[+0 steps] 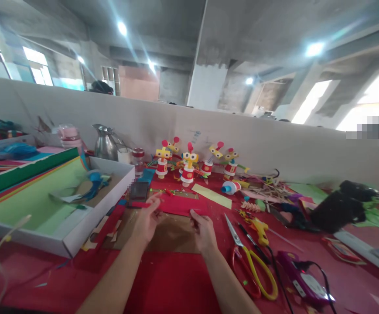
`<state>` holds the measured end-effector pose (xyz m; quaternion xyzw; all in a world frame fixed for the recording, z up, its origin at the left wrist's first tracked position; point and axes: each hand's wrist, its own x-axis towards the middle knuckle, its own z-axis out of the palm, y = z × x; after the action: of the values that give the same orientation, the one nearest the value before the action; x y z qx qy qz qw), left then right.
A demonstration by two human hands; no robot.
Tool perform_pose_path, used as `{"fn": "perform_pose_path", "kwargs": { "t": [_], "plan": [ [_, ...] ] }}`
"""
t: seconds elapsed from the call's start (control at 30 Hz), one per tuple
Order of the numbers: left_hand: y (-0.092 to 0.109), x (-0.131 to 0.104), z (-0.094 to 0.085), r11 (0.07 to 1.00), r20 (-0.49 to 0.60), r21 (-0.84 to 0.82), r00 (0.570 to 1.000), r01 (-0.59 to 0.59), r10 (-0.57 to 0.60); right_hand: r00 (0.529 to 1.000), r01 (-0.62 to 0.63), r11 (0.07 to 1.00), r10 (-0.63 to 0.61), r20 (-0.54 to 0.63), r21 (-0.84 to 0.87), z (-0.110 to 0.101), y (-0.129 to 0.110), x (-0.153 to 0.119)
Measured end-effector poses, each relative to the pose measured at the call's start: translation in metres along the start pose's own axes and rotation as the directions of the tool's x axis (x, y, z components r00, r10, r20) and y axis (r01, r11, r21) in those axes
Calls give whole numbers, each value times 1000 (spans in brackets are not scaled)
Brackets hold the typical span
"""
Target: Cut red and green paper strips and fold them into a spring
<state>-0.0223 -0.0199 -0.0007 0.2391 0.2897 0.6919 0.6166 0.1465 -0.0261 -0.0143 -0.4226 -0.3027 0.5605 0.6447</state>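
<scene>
A red sheet of paper [182, 205] stretches between my two hands above a brown board [172, 235]. My left hand [148, 220] is closed at the paper's left end, its fingertips partly blurred. At the lower right edge of the sheet, my right hand [205, 229] pinches with thumb and fingers. Red-and-yellow handled scissors [238, 240] lie open to the right of that hand, with a black pen [253, 244] and a yellow glue gun [260, 231] beside them. Just beyond the sheet is a pale yellow paper strip [213, 196].
Several paper-cup figures [188, 168] stand at the back by the white partition [274, 148]. On the left is a white box [99, 209] with coloured sheets. A steel jug [106, 144] stands behind it. A purple power strip [303, 279] with cords lies front right.
</scene>
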Motion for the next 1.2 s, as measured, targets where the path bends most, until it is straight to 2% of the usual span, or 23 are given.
{"fn": "perform_pose_path", "kwargs": {
  "t": [0.07,0.13,0.23,0.47,0.57,0.67,0.83,1.03,1.2],
  "plan": [
    [-10,-8,5,984,65,165,995,65,-77,993,6,996,4,119,-84,5,6,-5],
    [-19,-14,8,956,102,261,981,136,-167,980,33,991,-7,199,-129,9,11,-10],
    [-28,-16,7,935,138,310,964,174,-225,976,67,991,-40,213,-119,13,15,-14],
    [-23,-14,7,933,59,347,991,94,-122,990,62,992,-48,132,-107,14,12,-12],
    [-22,-15,8,926,51,361,990,106,-133,994,61,993,-51,100,-99,15,9,-12],
    [-21,-13,7,925,-3,359,991,126,-134,997,46,995,-41,63,-84,13,5,-11],
    [-15,-2,5,966,-68,255,997,41,-25,997,75,996,-76,-15,-54,4,-5,-3],
    [-3,9,-3,997,-188,74,981,-35,48,994,78,989,-67,-89,127,-11,-16,10],
    [8,18,-15,996,-258,3,962,-88,85,970,87,974,-35,-240,211,-22,-18,18]
  ]
}}
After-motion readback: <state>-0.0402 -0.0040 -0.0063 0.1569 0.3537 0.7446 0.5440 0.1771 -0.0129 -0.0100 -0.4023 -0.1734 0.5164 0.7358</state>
